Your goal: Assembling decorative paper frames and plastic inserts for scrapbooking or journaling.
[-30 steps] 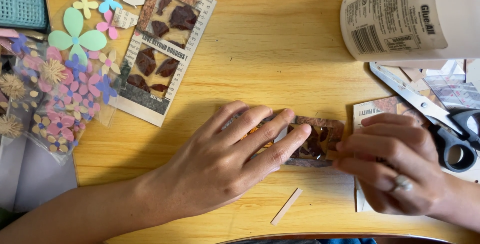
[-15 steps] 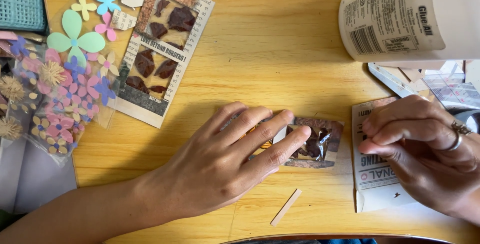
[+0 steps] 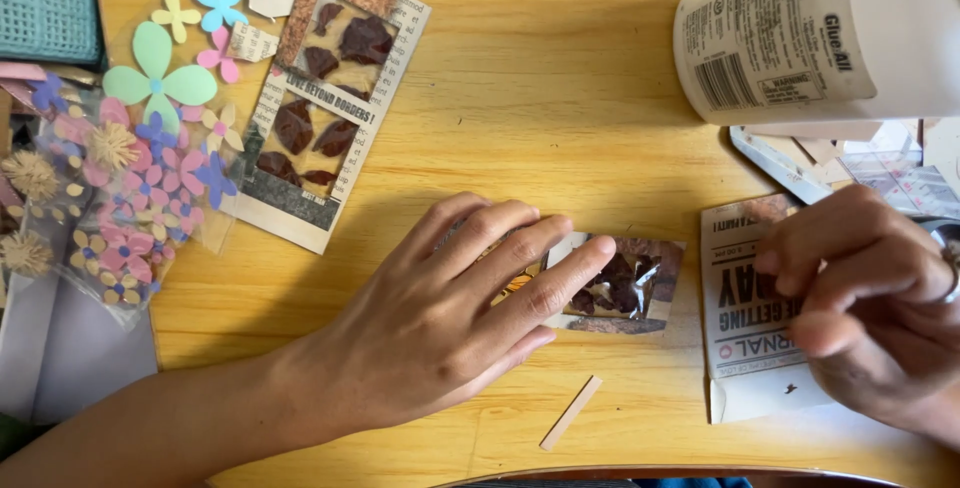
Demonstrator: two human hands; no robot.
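My left hand lies flat, fingers spread, pressing down on a small rectangular paper frame with a clear window over dark dried petals, on the wooden table. My right hand, a ring on one finger, hovers with curled fingers over a printed paper scrap to the right of the frame. I cannot see anything gripped in it.
A longer petal-filled paper strip lies at upper left beside bags of paper flowers. A large white glue bottle lies at upper right over paper scraps and scissors blades. A thin paper sliver sits near the front edge.
My right hand has lifted off the frame's right end and pulled back to the right over the printed scrap. My left hand stays pressed on the frame.
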